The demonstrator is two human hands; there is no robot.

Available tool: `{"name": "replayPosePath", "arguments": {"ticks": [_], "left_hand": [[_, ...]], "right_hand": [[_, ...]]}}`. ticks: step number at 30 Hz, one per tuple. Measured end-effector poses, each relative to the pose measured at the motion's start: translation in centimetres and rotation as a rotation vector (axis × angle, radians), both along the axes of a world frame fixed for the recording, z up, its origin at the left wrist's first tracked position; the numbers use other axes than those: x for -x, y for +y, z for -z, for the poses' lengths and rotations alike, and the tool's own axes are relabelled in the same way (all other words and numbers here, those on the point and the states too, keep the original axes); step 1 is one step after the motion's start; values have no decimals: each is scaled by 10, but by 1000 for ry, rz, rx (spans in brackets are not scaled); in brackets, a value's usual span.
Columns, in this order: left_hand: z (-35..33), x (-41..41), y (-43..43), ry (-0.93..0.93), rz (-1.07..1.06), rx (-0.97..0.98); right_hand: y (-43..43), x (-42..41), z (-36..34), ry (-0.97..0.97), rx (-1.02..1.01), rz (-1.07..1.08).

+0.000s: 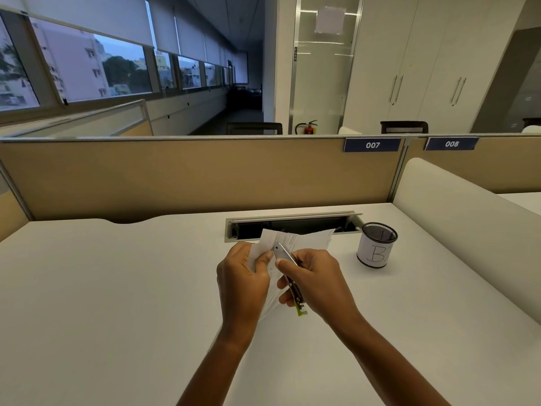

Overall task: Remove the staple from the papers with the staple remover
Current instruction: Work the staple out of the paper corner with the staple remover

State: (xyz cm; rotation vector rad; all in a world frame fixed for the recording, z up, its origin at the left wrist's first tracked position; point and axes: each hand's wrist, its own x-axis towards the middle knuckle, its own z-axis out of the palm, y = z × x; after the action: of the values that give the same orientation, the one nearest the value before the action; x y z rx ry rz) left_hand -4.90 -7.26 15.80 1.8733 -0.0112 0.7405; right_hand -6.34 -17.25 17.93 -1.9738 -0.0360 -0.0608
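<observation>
White papers (295,240), left hand (243,278), one staple remover (283,254), right hand (319,278)

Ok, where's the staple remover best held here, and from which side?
Around the middle of its slim body, from the right, as the right hand grips it now. The staple remover lies slanted, metal tip up at the papers pinched by the left hand, so the tip must stay free.
</observation>
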Motion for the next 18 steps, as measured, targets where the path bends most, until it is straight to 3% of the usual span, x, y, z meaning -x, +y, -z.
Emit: {"name": "replayPosePath", "arguments": {"ticks": [14,18], "left_hand": [[-1,0,-2,49,49,30],[1,1,3,187,132,163]], "right_hand": [[-6,-4,-2,-34,66,21],[-20,-6,-8,-226,182,87]]}}
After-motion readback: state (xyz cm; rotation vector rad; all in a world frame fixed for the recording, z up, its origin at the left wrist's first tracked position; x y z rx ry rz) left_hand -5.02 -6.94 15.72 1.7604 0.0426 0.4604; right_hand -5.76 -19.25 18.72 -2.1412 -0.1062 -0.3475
